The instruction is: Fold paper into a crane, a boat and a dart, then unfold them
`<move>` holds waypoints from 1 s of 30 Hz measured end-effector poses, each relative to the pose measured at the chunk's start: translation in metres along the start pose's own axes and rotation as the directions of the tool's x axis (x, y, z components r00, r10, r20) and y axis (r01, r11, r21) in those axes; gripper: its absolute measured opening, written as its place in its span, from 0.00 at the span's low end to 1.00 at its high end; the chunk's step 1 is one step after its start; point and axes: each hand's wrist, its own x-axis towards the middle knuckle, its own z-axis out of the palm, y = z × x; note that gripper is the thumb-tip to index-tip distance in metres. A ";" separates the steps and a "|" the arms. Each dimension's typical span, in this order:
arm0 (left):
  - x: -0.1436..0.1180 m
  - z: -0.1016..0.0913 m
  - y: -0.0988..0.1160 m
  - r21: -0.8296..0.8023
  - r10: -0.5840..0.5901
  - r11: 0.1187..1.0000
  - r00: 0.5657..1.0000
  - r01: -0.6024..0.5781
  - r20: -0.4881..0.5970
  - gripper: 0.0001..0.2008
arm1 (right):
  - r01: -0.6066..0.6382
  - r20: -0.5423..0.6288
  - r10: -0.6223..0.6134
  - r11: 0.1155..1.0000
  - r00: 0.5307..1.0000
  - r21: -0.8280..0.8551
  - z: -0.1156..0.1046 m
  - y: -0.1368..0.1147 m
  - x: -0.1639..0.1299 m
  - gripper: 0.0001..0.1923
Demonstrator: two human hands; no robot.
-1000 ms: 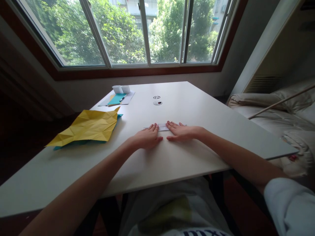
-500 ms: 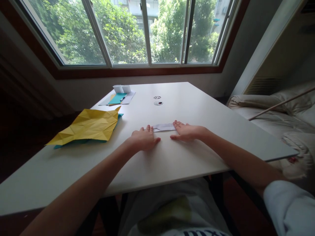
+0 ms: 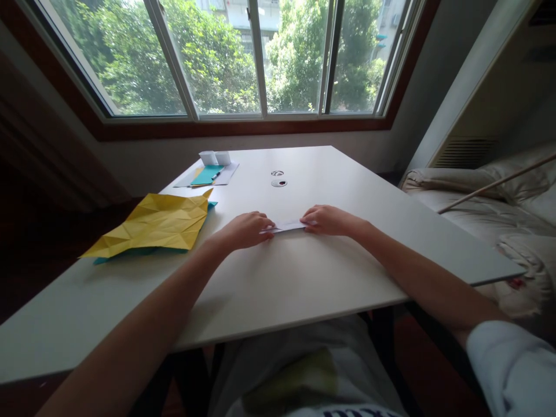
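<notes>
A narrow strip of folded white paper (image 3: pixel 288 225) lies crosswise between my two hands, just above or on the white table (image 3: pixel 278 278). My left hand (image 3: pixel 249 228) pinches its left end, thumb on the near side and fingers over the top. At the other end, my right hand (image 3: pixel 326 220) grips the paper the same way. The fingers cover both ends of the strip, so only its middle shows.
Creased yellow paper (image 3: pixel 160 223) rests over teal paper (image 3: pixel 143 251) on the left. Farther back are white sheets (image 3: pixel 227 176), a teal sheet (image 3: pixel 206 175), a pen (image 3: pixel 216 174) and small white folded boxes (image 3: pixel 215 157). Two round inset discs (image 3: pixel 278 183) mark the tabletop.
Both hands were lying flat with fingers spread on the paper strip; now they have closed around its ends. The left hand has shifted slightly left and away from me.
</notes>
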 end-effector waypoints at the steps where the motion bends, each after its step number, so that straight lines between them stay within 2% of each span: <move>1: 0.000 0.001 0.000 -0.007 0.003 1.000 1.000 -0.003 -0.015 0.17 | 0.012 -0.001 -0.012 1.000 1.000 0.003 0.000 0.000 0.000 0.11; 3: -0.001 0.002 0.000 -0.006 0.012 1.000 0.999 -0.013 -0.040 0.18 | 0.011 0.004 -0.011 1.000 1.000 -0.021 0.002 0.001 0.000 0.13; 8: 0.000 0.007 -0.003 -0.003 0.025 1.000 0.996 -0.025 -0.084 0.17 | -0.107 -0.067 0.102 0.991 0.992 -0.076 0.006 0.004 0.003 0.15; 11: 0.003 0.009 -0.006 -0.071 0.008 0.997 0.991 -0.018 -0.133 0.16 | -0.171 -0.128 0.165 0.984 0.978 -0.044 0.005 0.002 0.004 0.15; 15: 0.007 0.008 -0.011 -0.338 -0.133 0.938 0.977 0.071 -0.165 0.16 | -0.225 -0.228 0.264 0.957 0.937 0.182 0.002 0.004 0.003 0.15; 18: 0.008 0.008 -0.015 -0.565 -0.246 0.808 0.967 0.168 -0.064 0.19 | -0.187 -0.234 0.300 0.894 0.925 0.407 0.003 0.011 0.003 0.17; 20: 0.008 0.009 -0.017 -0.627 -0.279 0.747 0.960 0.220 0.004 0.20 | -0.154 -0.219 0.295 0.854 0.930 0.497 0.007 0.016 0.005 0.16; 22: 0.008 0.011 -0.018 -0.603 -0.281 0.764 0.960 0.229 0.009 0.19 | -0.155 -0.182 0.293 0.830 0.939 0.535 0.011 0.021 0.006 0.14; 24: 0.008 0.013 -0.018 -0.550 -0.256 0.816 0.964 0.181 -0.064 0.17 | -0.187 -0.130 0.300 0.822 0.945 0.539 0.016 0.024 0.007 0.12; 27: 0.008 0.013 -0.012 -0.487 -0.169 0.872 0.964 0.048 -0.207 0.14 | -0.215 -0.093 0.302 0.833 0.949 0.510 0.022 0.026 0.008 0.12; 30: 0.007 0.012 -0.004 -0.431 -0.045 0.899 0.964 -0.075 -0.262 0.13 | -0.205 -0.109 0.286 0.861 0.952 0.466 0.024 0.026 0.008 0.11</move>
